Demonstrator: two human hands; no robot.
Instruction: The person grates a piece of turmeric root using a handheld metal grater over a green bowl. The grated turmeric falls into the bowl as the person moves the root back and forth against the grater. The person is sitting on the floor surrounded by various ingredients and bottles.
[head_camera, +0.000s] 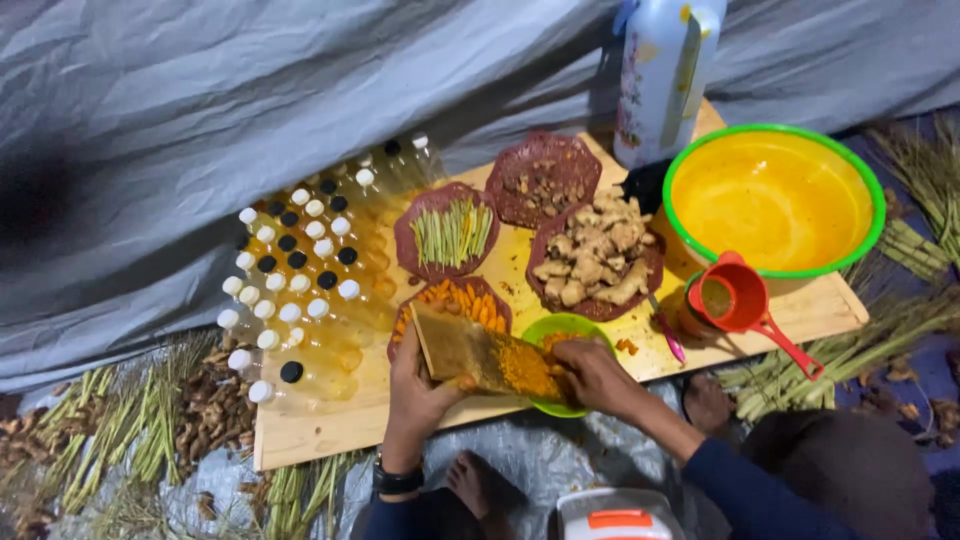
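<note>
Grey tarpaulin wall and floor

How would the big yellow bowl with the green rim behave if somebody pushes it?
The yellow bowl looks like thin plastic and appears to hold nothing solid, so it is probably light and would slide easily. It sits near the corner of the wooden board, so a hard push might tip it off.

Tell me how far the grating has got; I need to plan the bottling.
Done: orange pulp coats the grater and lies in the small green bowl. In hand: the left hand steadies the grater while the right hand works at it. Left: sliced orange roots remain on their plate.
</note>
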